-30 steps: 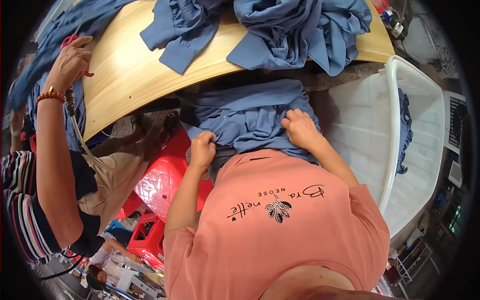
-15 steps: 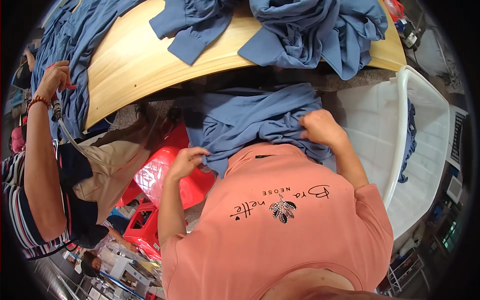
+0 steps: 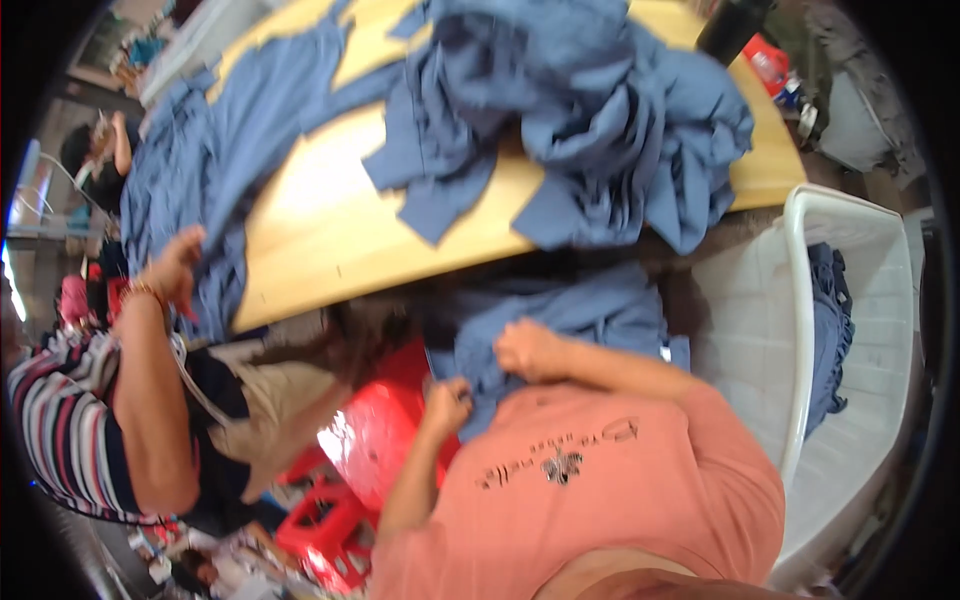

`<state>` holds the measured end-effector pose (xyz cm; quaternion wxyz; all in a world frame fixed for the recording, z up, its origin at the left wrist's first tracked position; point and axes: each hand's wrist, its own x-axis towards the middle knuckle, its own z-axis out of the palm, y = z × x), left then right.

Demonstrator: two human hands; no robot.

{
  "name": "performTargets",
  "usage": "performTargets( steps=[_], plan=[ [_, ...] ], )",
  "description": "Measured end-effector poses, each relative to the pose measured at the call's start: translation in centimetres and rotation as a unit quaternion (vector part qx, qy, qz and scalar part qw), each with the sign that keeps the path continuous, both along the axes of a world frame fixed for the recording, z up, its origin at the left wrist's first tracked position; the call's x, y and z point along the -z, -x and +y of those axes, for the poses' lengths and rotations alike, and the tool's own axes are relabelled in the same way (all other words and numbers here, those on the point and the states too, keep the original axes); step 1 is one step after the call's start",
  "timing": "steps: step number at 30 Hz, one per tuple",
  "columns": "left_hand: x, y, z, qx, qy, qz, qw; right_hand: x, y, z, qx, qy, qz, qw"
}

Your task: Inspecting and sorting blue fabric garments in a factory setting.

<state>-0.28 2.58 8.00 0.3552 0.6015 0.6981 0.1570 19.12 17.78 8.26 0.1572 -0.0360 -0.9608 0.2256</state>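
Note:
A blue garment (image 3: pixel 610 305) lies bunched across my lap, below the table's near edge. My right hand (image 3: pixel 530 350) is closed on its upper folds near the middle. Close by on the left, my left hand (image 3: pixel 449 405) pinches the garment's left edge. Motion blurs the fingers a little. The garment's far part falls into shadow under the table.
On the wooden table (image 3: pixel 310 225) lies a heap of blue garments (image 3: pixel 590 110), with more blue cloth (image 3: pixel 220 150) at left. A white bin (image 3: pixel 795 330) stands at my right, blue cloth inside. Red stools (image 3: pixel 375 435) and a co-worker's arm (image 3: pixel 150 400) are at left.
My right hand has moved left across the garment, nearer my left hand. The view has shifted, showing more of the table. The co-worker's hand now appears more open.

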Motion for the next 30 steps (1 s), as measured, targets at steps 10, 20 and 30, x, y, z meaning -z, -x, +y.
performTargets(
  steps=[10,20,30],
  plan=[
    [-3.8,-1.5,6.5,0.043,-0.101,-0.118,0.987,-0.2,-1.5,-1.7,-0.044,0.132,0.109,0.984],
    [-2.0,-3.7,9.4,0.092,-0.089,-0.166,0.978,-4.0,-3.7,0.0,0.053,0.143,0.157,0.976],
    [-1.2,-4.3,8.4,0.048,-0.002,-0.295,0.954,-3.9,-3.2,-0.6,0.034,0.127,0.185,0.974]
  ],
)
